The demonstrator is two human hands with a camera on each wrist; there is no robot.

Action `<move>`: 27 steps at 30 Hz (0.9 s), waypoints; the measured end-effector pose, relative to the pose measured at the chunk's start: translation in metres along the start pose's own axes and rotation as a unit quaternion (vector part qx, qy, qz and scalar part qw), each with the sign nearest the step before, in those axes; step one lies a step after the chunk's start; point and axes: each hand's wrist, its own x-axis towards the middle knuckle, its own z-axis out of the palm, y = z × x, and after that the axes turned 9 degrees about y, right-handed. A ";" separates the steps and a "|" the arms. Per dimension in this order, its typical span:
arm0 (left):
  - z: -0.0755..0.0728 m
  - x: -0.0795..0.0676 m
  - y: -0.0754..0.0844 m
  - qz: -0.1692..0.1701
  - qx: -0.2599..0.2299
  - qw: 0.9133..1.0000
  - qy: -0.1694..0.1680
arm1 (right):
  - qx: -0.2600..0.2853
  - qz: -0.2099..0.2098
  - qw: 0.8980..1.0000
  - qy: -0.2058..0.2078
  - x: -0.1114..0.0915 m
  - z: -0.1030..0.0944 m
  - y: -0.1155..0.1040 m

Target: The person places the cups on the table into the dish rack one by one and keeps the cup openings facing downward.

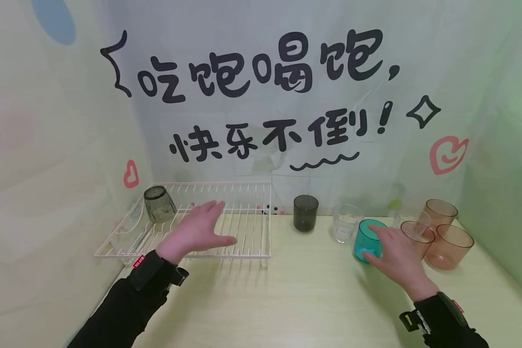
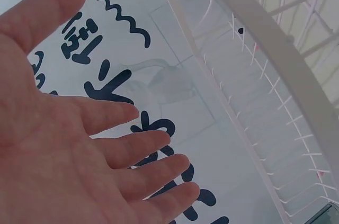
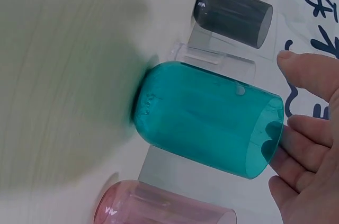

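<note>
A teal tumbler (image 1: 363, 246) stands upright on the table. My right hand (image 1: 396, 256) is at its rim; in the right wrist view some fingertips show through the teal wall, while the thumb (image 3: 307, 73) stays apart from the tumbler. Over the white wire dish rack (image 1: 243, 256) hovers my left hand (image 1: 195, 232), fingers spread and palm bare in the left wrist view. A grey tumbler (image 1: 160, 208) leans upside down at the rack's back left.
A dark grey tumbler (image 1: 305, 215) and a clear glass (image 1: 344, 227) stand along the back, left of the teal one. Several amber-pink tumblers (image 1: 450, 249) cluster at the right, beside the green-tinted side wall (image 1: 504, 193). Behind everything hangs a printed backdrop (image 1: 226, 29).
</note>
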 end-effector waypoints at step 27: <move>0.009 0.002 0.024 0.015 -0.035 0.999 0.010 | -0.059 -0.044 0.997 0.004 -0.003 0.015 0.004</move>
